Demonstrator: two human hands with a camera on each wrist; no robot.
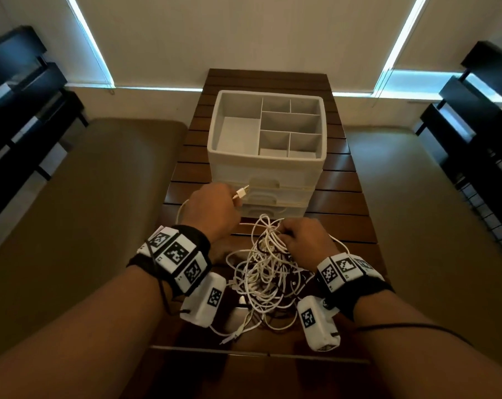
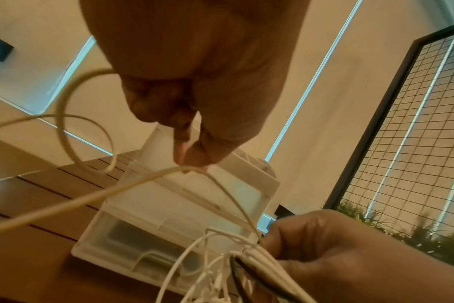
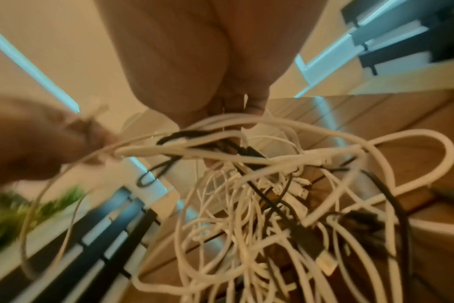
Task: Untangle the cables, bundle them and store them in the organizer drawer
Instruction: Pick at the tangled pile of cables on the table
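Tangled white cables (image 1: 268, 272) before closed-drawered organizer (image 1: 265, 145)

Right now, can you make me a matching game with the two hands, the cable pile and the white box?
Things:
1. left hand
2. right hand
3. cable tangle
4. organizer

States:
A. stands on the wooden table, top tray divided into compartments
B. holds a white cable end with a USB plug
C. grips a bunch of cables at the top of the pile
D. lies in loops between the wrists, mostly white with some black

Pairs: 1-B, 2-C, 3-D, 4-A
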